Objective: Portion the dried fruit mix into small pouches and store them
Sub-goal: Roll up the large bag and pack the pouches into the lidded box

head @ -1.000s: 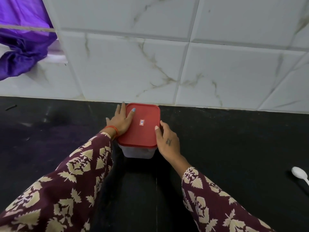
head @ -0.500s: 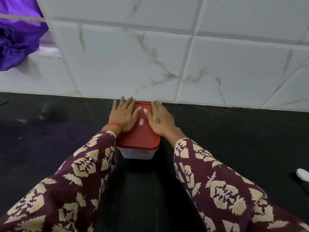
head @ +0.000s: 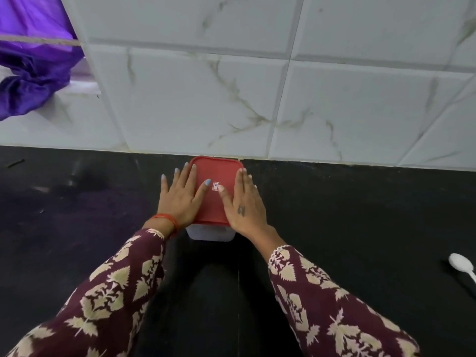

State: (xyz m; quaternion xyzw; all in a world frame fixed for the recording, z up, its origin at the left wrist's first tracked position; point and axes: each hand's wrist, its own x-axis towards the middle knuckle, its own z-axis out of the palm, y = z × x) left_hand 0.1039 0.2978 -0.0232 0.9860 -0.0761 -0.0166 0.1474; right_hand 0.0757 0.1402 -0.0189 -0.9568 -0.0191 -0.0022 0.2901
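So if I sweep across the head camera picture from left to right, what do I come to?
Purple cloth → left hand → red lid of the container → right hand → white spoon at the far right edge of the black counter.

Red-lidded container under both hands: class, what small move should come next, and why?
Probably lift both hands away. The left hand and right hand lie flat on the red lid, which appears seated on the container, already against the tiled wall.
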